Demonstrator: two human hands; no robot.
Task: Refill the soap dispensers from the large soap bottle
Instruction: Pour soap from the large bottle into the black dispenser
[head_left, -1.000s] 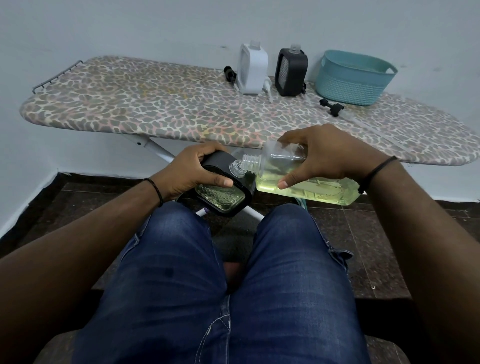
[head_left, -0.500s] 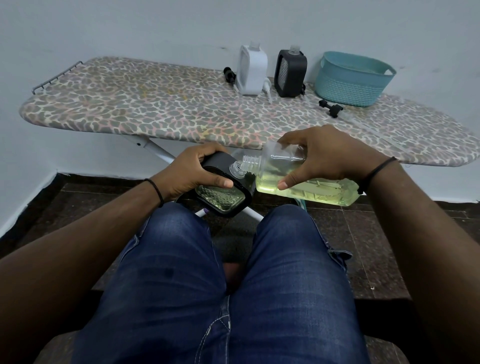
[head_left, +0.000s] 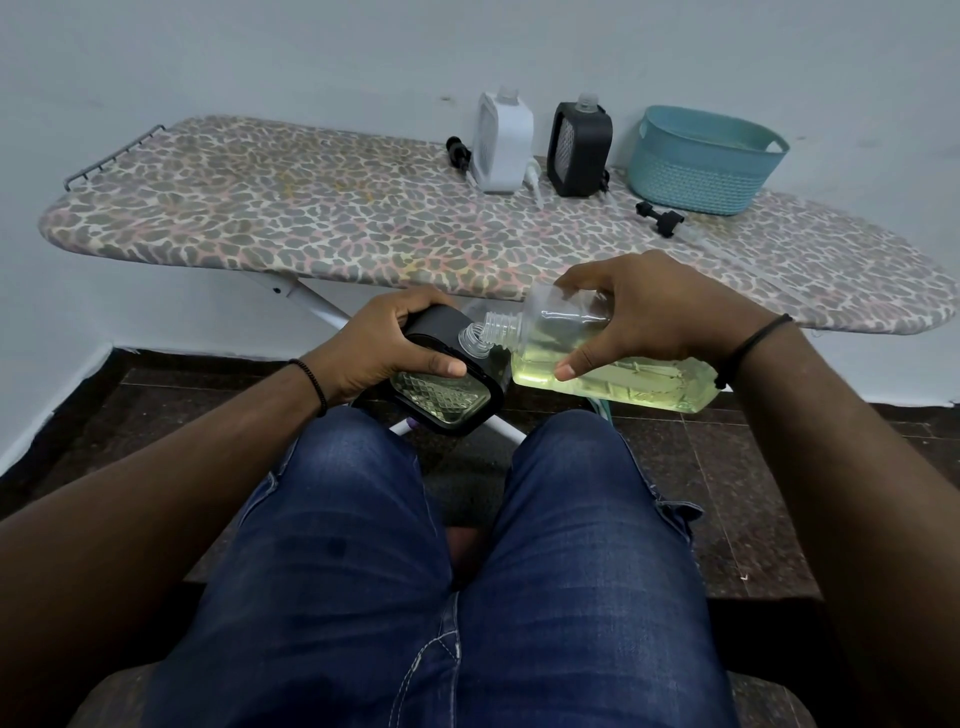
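Note:
My left hand (head_left: 387, 348) grips a black soap dispenser (head_left: 447, 395) above my knees; greenish soap shows through its patterned clear window. My right hand (head_left: 639, 317) holds the large clear soap bottle (head_left: 623, 379) tipped on its side, half full of yellow-green soap. The bottle's threaded mouth touches the dispenser's open neck. A white dispenser (head_left: 501, 143) and a second black dispenser (head_left: 581, 148) stand uncapped at the back of the ironing board (head_left: 311, 228).
A teal basket (head_left: 701, 161) sits at the back right of the board. Black pump heads lie by the white dispenser (head_left: 460, 150) and in front of the basket (head_left: 660, 218). Wall behind, dark tiled floor below, my denim-clad legs in front.
Both hands, the bottle and the dispenser stay in nearly the same place; the bottle remains tipped against the dispenser's neck.

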